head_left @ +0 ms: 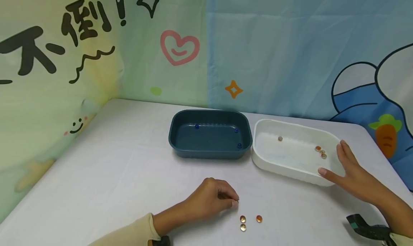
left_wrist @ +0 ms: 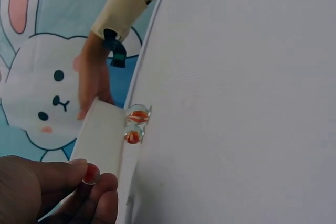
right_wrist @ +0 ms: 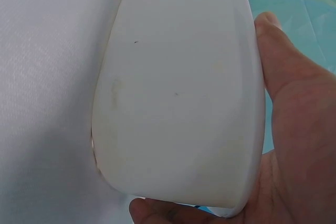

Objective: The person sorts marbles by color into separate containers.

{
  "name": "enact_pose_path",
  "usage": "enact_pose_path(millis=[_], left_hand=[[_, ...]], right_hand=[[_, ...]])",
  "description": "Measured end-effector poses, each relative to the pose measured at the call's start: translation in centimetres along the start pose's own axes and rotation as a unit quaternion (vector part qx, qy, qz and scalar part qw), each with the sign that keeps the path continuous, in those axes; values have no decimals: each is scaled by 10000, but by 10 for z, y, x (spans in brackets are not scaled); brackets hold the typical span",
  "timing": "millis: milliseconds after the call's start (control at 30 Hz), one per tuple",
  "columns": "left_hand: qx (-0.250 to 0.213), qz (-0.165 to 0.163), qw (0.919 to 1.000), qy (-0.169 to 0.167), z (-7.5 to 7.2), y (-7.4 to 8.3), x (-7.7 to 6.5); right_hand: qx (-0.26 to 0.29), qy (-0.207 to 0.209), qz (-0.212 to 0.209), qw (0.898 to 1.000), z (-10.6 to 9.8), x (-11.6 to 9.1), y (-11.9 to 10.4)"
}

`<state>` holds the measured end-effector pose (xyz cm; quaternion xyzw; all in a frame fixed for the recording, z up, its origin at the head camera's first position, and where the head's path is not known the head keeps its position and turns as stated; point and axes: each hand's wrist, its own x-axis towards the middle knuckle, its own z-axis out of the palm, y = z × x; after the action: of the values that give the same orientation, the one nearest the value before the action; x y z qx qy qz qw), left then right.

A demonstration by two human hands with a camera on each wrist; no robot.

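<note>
Between thumb and fingertips, my left hand pinches a small clear glass marble with red inside. It is low over the table, just left of three loose marbles: an orange one and two paler gold ones, one of them a gold marble. My right hand holds the right end of a white tray, thumb over the near rim and fingers around the end. In that tray lie several marbles, among them an orange marble and a single pale marble farther left.
A dark blue tray stands left of the white one, close against it, with three small blue marbles inside, one a blue marble. Printed cloth hangs behind the white table. A black strap sits on the right wrist.
</note>
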<state>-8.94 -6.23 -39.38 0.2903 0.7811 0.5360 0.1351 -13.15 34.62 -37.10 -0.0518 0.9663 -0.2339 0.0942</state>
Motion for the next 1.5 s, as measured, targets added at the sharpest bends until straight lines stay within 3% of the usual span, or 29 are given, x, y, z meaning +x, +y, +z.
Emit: enact_pose_path(millis=[233,633,900,1500], left_hand=[[75,-80,9998,148,-8,-4,8],[-546,-278,9968,508,-15,-8,28],[-394,-222,9954,840,-14,-11,45],[-758,-43,9946,706,-11,4,76]], right_hand=[[-35,-26,5,10000,-2,-1,0],[15,-17,82,10000,-1,-4,3],[112,-16,54,9999,3,-1,4],[126,-19,-13,9999,0,-1,2]])
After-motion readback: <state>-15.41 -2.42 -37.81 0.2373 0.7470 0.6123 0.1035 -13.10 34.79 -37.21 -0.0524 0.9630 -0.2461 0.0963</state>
